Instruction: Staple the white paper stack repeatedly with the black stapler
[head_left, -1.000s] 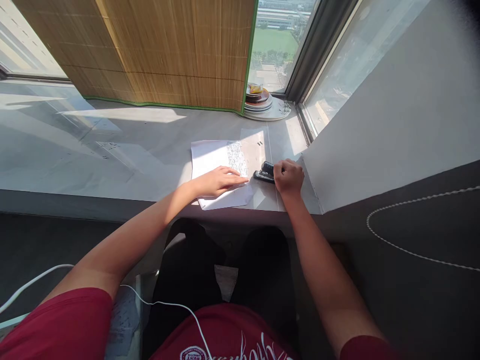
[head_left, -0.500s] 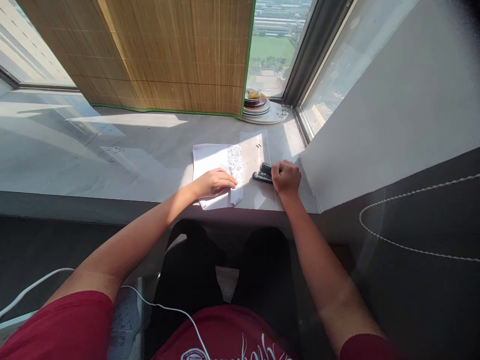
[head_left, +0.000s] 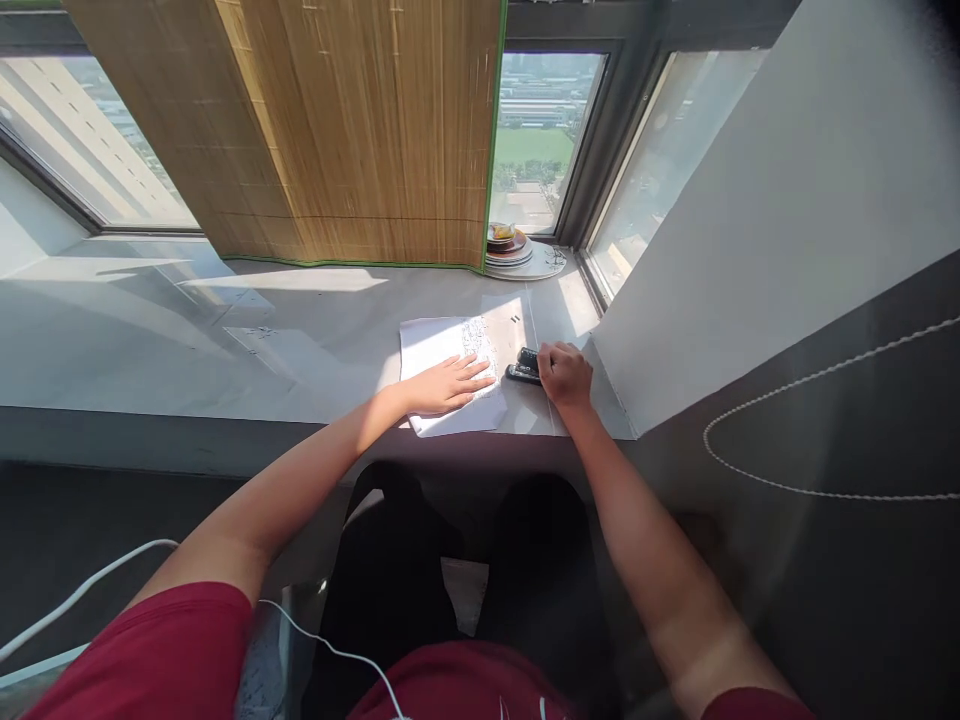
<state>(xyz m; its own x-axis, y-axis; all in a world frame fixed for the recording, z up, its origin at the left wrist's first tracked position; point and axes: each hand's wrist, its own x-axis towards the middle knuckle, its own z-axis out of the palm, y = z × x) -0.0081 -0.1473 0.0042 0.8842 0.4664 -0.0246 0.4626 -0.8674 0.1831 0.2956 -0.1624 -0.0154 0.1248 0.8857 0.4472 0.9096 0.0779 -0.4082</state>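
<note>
The fingers [head_left: 478, 371] of the left hand [head_left: 448, 385] lie apart and flat, pressing down on a sheet of paper [head_left: 433, 342]. The sheet rests near the front edge of the grey counter [head_left: 315, 340], its right strip covered with small dark print. Just to the right of it, the right hand [head_left: 565, 374] has its fingers [head_left: 550, 357] curled together over the near end of a black stapler [head_left: 523, 366]. The stapler sits on the counter, just beside the paper's right edge, and its far end pokes out from under the knuckles. Both forearms reach in from a person seated in a red shirt, dark trousers below.

Further back, in the window corner, 1 stack of plates [head_left: 517, 258] stands with something yellow on top. A bamboo blind [head_left: 360, 130] hangs over the middle window. A white cable [head_left: 82, 592] trails at the lower left.
</note>
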